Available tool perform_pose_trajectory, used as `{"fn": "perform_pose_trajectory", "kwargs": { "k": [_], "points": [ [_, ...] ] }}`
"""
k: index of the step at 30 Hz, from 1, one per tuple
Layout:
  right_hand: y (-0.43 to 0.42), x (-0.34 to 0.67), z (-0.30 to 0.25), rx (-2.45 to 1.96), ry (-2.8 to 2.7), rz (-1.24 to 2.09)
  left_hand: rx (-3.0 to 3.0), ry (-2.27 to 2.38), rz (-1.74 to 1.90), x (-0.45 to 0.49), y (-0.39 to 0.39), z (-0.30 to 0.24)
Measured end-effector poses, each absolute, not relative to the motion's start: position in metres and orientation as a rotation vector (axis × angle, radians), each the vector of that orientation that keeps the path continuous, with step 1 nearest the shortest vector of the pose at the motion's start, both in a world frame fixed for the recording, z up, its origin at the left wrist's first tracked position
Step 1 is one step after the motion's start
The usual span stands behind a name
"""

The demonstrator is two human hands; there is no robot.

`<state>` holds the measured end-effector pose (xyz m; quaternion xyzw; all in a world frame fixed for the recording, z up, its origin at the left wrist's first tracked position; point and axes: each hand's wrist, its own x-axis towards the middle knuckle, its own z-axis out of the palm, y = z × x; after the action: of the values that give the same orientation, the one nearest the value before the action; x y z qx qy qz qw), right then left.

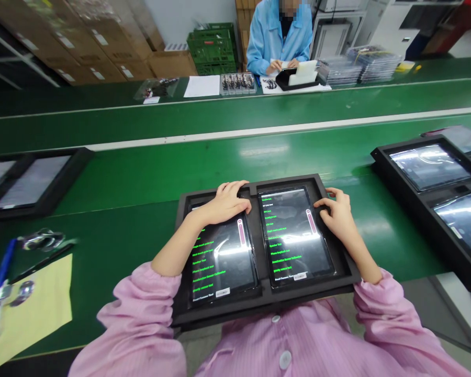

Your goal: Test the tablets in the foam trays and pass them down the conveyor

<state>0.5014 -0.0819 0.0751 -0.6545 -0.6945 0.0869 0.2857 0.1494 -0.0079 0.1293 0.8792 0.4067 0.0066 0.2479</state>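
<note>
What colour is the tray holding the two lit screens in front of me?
The tray is black or very dark grey, best seen in the head view.

The left hand (231, 201) hides the upper part of one tablet (223, 262) in the black tray (235, 310). Left of that tray, a second tray (67, 174) is cut off.

So the tablet (294, 235) left of the right fingers (324, 202) has a dark screen, lines of neon green text, bits of white and a pink bar. Same colours on the other tablet (223, 262), below the left fingers (235, 185). Black tray (235, 307) around both, plain green bench (149, 173) beyond the fingertips.
</note>
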Motion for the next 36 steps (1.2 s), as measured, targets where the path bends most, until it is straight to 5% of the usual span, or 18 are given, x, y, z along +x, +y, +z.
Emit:
{"fn": "perform_pose_trajectory", "kwargs": {
  "k": [36],
  "points": [
    [-0.0797, 0.5067, 0.0724, -1.723, -1.879, 0.259, 2.365, 1.092, 0.031, 0.1465, -0.0062, 0.128]
  ]
}}
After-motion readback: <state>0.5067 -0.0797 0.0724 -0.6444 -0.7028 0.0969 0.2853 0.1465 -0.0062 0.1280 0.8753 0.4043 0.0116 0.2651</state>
